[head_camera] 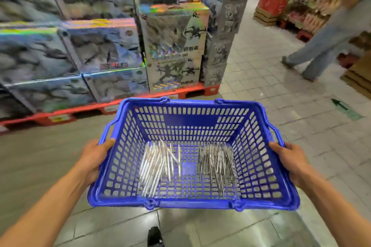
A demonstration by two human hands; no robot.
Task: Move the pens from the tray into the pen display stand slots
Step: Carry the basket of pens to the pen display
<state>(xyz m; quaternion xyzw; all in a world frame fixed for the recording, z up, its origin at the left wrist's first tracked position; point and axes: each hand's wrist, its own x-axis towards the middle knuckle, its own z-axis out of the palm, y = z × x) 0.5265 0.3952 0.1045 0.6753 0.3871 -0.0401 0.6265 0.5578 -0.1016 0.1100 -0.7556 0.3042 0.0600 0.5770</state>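
Note:
I carry a blue plastic basket (259,168) in front of me, above the shop floor. My left hand (94,158) grips its left rim and my right hand (291,160) grips its right rim. On the basket's bottom lie two heaps of pens: a pile of white pens (156,166) on the left and a pile of dark pens (217,164) on the right. No pen display stand is in view.
Stacked toy boxes (172,46) on red pallets (192,91) stand ahead and to the left. A person in jeans (325,42) walks at the right. Cardboard stacks (359,74) and shelves line the right side. Tiled floor (271,86) runs ahead. My shoe (154,235) shows below.

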